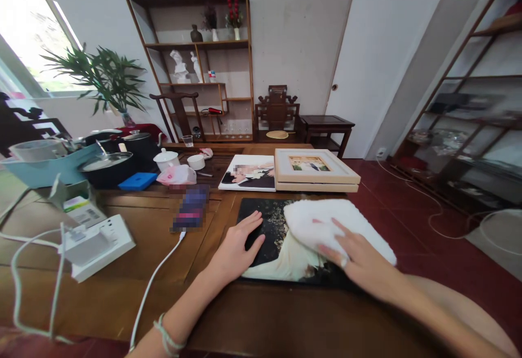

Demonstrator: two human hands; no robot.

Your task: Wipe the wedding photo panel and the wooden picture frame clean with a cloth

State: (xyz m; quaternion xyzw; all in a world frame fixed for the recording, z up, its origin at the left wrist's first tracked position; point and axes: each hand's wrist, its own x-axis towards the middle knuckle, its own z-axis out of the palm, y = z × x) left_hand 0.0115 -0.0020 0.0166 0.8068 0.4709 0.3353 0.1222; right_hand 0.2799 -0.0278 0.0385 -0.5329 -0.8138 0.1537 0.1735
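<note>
A dark photo panel [267, 238] lies flat on the wooden table in front of me, printed with a pale flowing dress and light specks. My left hand [240, 244] rests on its left edge, fingers stretched out and thumb apart. Over the panel's right part is a fluffy white towel [362, 227]. My right hand [346, 249] holds the towel down against the panel; its fingers are slightly blurred and partly sunk in the pile. The towel hides the panel's upper right area and hangs past its right edge.
Behind the panel lie a photo print [248, 176] and stacked framed pictures [318, 170]. To the left are a blurred-out phone [191, 208] on a white cable [153, 282], a power strip [101, 249], an opened box [77, 200], a blue box [137, 181] and a black pot [106, 167].
</note>
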